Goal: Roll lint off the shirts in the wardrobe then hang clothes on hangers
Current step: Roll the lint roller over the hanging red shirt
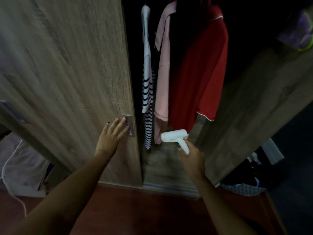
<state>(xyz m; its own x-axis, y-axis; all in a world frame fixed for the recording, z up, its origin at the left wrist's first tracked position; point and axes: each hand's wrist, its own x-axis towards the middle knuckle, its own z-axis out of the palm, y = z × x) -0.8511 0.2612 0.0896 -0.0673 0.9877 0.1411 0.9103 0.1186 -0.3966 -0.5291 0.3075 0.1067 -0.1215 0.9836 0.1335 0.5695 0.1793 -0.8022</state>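
Three shirts hang inside the dark wardrobe: a white one with navy stripes (147,92) at the left, a pink one (162,78) in the middle and a red one (199,70) at the right. My right hand (193,158) grips the handle of a white lint roller (174,135), whose head sits just below the red shirt's hem without touching it. My left hand (111,134) lies flat with fingers spread on the wooden sliding door (67,65), its fingertips in the metal recessed handle (129,126).
The wardrobe's right side panel (254,107) stands close to the red shirt. A purple bundle (298,33) sits on a shelf at the upper right. Clothes in a patterned basket (243,187) are on the floor at the right. A white cable (10,180) trails at the left.
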